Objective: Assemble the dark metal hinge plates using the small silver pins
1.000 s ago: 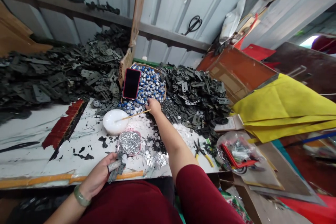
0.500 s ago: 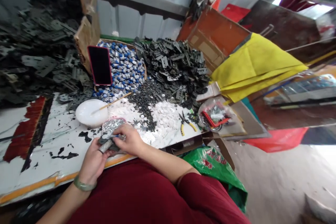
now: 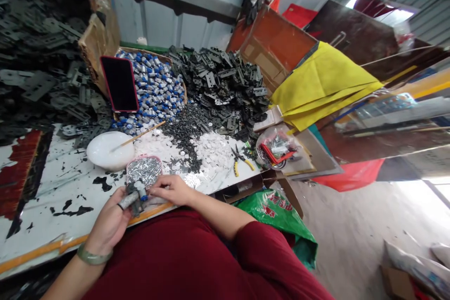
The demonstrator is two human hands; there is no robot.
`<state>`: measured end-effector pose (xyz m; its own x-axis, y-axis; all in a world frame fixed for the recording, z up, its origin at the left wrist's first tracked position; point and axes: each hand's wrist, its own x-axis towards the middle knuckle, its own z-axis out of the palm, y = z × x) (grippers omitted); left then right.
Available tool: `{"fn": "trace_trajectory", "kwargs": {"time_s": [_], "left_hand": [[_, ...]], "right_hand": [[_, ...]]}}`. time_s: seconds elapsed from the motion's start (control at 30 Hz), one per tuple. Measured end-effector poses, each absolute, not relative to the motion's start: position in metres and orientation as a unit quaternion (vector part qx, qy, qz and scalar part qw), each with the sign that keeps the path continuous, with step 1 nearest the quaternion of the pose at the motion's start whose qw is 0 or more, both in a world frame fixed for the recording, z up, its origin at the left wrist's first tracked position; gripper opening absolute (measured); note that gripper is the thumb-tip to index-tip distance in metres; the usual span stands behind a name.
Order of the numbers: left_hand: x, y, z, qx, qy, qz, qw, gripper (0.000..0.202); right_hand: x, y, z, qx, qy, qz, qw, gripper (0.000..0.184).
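My left hand (image 3: 110, 222) is closed around a dark grey metal bracket (image 3: 135, 210) at the table's front edge. A small blue-and-white roller (image 3: 142, 191) sits at the bracket's upper end. Across the left thumb area lies a pale grey, wrapped-looking cylinder with a dark band; whether it is tape on the thumb or a separate piece is unclear. My right hand (image 3: 174, 190) is just right of the roller, its fingertips pressed together; what is between them is too small to make out. Just behind both hands stands a pink-rimmed tub of metal pins (image 3: 144, 170).
Behind are a white bowl (image 3: 105, 151) with a stick, a phone (image 3: 120, 84), heaped blue-and-white rollers (image 3: 158, 86), small black parts (image 3: 188, 131), white discs (image 3: 216, 152) and dark brackets (image 3: 225, 84). Yellow-handled pliers (image 3: 242, 161) lie to the right, near a plastic-lined bowl (image 3: 276, 147).
My right hand has drawn back slightly from the bracket, uncovering the roller, and the pin tub shows more fully. The whole view has shifted, with the scene moving left.
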<state>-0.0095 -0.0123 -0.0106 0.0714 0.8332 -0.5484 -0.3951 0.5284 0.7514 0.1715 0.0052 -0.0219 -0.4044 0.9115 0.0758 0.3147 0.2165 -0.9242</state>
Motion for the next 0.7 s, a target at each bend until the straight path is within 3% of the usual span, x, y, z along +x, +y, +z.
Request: {"fn": "trace_trajectory", "kwargs": {"time_s": [0.07, 0.23, 0.5, 0.6, 0.7], "left_hand": [[-0.01, -0.011, -0.009, 0.22, 0.515, 0.418, 0.715, 0.039], [-0.008, -0.014, -0.009, 0.222, 0.517, 0.381, 0.733, 0.041], [-0.005, -0.017, -0.009, 0.228, 0.516, 0.374, 0.736, 0.04], [-0.001, -0.017, -0.006, 0.233, 0.52, 0.38, 0.729, 0.038], [0.007, -0.015, -0.002, 0.24, 0.513, 0.397, 0.722, 0.036]], "right_hand": [[0.208, 0.017, -0.019, -0.481, -0.707, 0.429, 0.291, 0.012], [0.305, 0.049, -0.007, -0.792, -0.543, 0.189, 0.203, 0.018], [0.337, 0.066, -0.003, -0.832, -0.523, 0.114, 0.144, 0.014], [0.329, 0.066, -0.002, -0.817, -0.538, 0.103, 0.181, 0.014], [0.303, 0.062, -0.002, -0.759, -0.526, 0.217, 0.317, 0.014]]}}
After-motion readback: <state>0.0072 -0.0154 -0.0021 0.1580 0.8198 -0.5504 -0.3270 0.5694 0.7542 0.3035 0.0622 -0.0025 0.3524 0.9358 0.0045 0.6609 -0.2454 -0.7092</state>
